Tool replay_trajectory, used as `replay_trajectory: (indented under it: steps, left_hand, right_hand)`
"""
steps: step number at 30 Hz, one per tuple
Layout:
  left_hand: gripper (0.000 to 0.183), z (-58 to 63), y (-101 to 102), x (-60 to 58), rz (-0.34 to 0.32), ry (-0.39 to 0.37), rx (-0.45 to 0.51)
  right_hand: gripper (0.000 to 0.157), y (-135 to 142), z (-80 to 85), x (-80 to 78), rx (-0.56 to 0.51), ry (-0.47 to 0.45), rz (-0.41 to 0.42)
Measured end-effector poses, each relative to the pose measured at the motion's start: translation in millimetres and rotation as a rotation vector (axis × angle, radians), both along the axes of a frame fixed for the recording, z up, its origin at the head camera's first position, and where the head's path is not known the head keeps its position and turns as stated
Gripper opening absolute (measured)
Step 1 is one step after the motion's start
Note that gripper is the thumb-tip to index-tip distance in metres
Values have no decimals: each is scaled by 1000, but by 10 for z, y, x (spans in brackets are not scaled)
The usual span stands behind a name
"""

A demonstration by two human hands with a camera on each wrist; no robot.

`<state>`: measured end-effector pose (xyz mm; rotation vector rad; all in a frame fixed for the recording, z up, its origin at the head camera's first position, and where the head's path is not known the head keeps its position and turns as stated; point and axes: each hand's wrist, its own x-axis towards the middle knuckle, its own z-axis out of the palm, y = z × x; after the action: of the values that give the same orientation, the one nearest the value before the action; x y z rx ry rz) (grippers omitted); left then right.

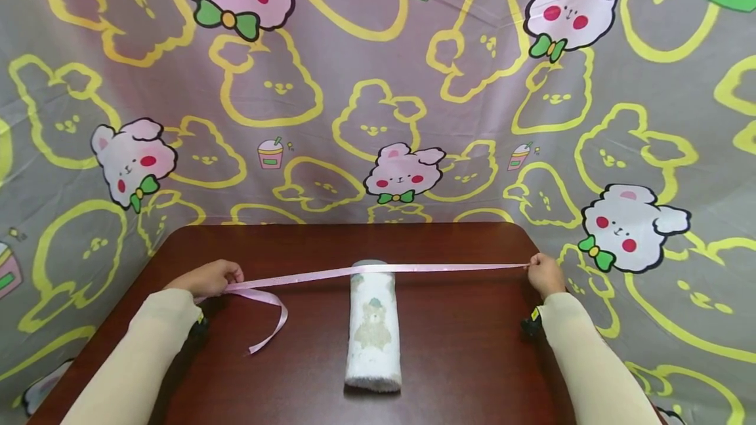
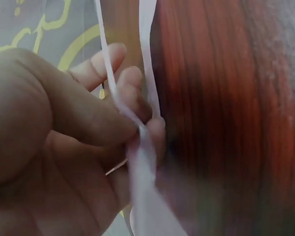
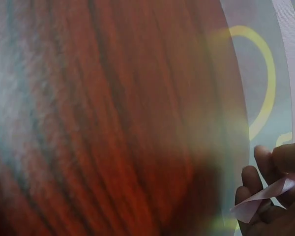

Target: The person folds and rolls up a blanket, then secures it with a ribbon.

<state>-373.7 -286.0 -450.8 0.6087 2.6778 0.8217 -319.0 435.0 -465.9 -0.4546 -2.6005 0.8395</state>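
Note:
A pink ribbon (image 1: 461,268) stretches nearly straight across the table between both hands. My left hand (image 1: 214,277) pinches it between thumb and fingers, and a loose tail curls down onto the table beside that hand. At the other side my right hand (image 1: 546,275) pinches the ribbon near its end; in the right wrist view a short pink end (image 3: 250,205) sticks out past the fingers. Below the ribbon's middle lies a rolled white towel (image 1: 373,340) with a bear print, its length pointing toward me. The ribbon passes over the towel's far end.
The dark red-brown wooden table (image 1: 283,372) has rounded far corners. Behind it and at both sides hangs a grey curtain (image 1: 331,71) with cartoon rabbits and yellow outlines.

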Motion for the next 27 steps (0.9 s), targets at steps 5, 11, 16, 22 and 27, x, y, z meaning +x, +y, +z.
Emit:
replay_trajectory:
  steps: [5, 11, 16, 22, 27]
  left_hand:
    - [21, 53, -85, 18, 18, 97, -88]
    - [18, 29, -94, -7, 96, 160, -138]
    - [14, -42, -58, -23, 182, 243, -155]
    - [25, 22, 184, 190, 182, 398, -245]
    - [37, 68, 596, 396, -12, 510, -245]
  right_hand:
    - [13, 50, -11, 63, 28, -55, -25]
    - [9, 80, -32, 59, 102, -60, 5]
    - [15, 17, -56, 37, 83, -131, 117]
    - [35, -271, 6, 106, 212, -156, 303]
    - [38, -749, 94, 178, 324, -121, 540]
